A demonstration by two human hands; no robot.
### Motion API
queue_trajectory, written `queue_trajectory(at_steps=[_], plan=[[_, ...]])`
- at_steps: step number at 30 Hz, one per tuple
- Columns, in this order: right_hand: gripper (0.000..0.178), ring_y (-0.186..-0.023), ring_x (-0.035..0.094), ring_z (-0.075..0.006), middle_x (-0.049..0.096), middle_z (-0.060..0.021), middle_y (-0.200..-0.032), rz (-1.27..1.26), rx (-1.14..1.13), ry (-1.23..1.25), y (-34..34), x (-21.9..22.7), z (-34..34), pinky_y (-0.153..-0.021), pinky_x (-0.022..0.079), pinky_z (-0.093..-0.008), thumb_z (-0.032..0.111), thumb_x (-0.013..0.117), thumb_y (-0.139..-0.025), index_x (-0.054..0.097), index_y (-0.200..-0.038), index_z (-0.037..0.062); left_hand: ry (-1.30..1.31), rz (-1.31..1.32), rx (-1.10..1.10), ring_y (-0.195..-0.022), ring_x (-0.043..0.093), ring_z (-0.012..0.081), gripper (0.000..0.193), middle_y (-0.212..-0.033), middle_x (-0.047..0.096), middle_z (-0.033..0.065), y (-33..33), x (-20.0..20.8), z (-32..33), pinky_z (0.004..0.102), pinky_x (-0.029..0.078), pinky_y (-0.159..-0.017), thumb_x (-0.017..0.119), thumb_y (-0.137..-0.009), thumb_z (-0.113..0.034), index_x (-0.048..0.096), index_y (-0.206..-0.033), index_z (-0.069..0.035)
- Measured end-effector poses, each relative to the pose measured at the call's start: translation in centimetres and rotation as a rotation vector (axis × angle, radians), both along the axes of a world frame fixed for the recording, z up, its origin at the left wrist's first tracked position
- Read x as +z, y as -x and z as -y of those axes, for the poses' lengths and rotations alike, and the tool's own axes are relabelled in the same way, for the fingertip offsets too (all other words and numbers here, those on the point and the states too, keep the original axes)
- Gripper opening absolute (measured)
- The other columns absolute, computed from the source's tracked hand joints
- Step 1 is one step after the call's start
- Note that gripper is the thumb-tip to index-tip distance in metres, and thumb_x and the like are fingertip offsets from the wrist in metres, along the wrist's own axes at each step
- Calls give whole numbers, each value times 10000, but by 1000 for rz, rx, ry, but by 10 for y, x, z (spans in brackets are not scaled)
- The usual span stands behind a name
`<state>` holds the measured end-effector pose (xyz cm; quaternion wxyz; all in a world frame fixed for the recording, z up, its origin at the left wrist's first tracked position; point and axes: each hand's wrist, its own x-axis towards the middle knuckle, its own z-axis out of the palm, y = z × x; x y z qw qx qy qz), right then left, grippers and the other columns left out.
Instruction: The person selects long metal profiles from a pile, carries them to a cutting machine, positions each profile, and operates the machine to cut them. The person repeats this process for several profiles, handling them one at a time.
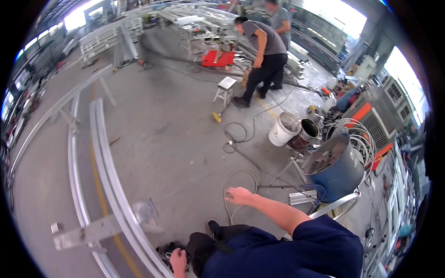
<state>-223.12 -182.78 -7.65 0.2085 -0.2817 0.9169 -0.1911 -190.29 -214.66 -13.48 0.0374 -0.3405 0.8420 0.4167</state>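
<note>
Closest to us is our own dark blue shirt (282,252), with the hands well apart in front of it. Our left hand (178,260) is low, against a dark clump of small things (168,250); we cannot tell whether its fingers grip any of it. Our right hand (238,196) reaches out over the floor, fingers loosely curled; we see nothing in it, but cannot tell how far it is closed.

Just left of the left hand run long silver rails (112,162), lying across a support beam (85,235). Beside them, ahead of that hand, is a crumpled clear bag (146,211). We judge that a knock from our left arm could shift the rails, since we see no clamp on them, and that the bag could slip off if brushed.

A pale hose loop (243,170) lies around and beyond the right hand; our shoe (213,227), between the hands, could snag in it on a forward step. Right of the right hand stands a blue drum fan (343,173); were it running, it could blow the light bag about.
</note>
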Motion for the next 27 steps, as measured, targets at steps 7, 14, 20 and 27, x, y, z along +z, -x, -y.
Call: queue_trajectory(at_steps=[7, 14, 20, 27], plan=[[366, -864, 645, -377, 670, -174, -844, 85, 119, 215, 159, 37, 175, -763, 503, -472, 337, 586, -863, 545, -1091, 54, 449, 51, 159, -1154, 494, 424, 623, -1268, 499, 280, 176, -28, 167, 477, 391, -1005, 701, -773, -121, 432, -1302, 67], [402, -993, 624, -354, 658, -169, -1029, 60, 302, -23, 311, 88, 286, -862, 490, -447, 331, 570, -872, 520, -1172, 68, 321, 6, 452, -1208, 472, 413, 693, -1315, 476, 266, 329, -31, 274, 457, 384, -1029, 719, -749, -98, 394, -1343, 51], [388, -931, 660, -287, 673, -130, -1028, 62, 247, 90, 414, 115, 398, -803, 525, -380, 316, 645, -872, 549, -1157, 72, 86, 277, 577, -1054, 592, 371, 496, -1120, 623, 189, 383, -66, 331, 463, 481, -887, 744, -688, -220, 534, -1090, -21], [395, -952, 661, -268, 676, -139, -1034, -29, 394, 80, 525, 115, 620, -845, 517, -367, 305, 643, -880, 556, -1175, 57, -35, 368, 621, -877, 667, 342, 233, -896, 689, 160, 384, -57, 343, 462, 527, -782, 681, -684, -195, 608, -866, -70]])
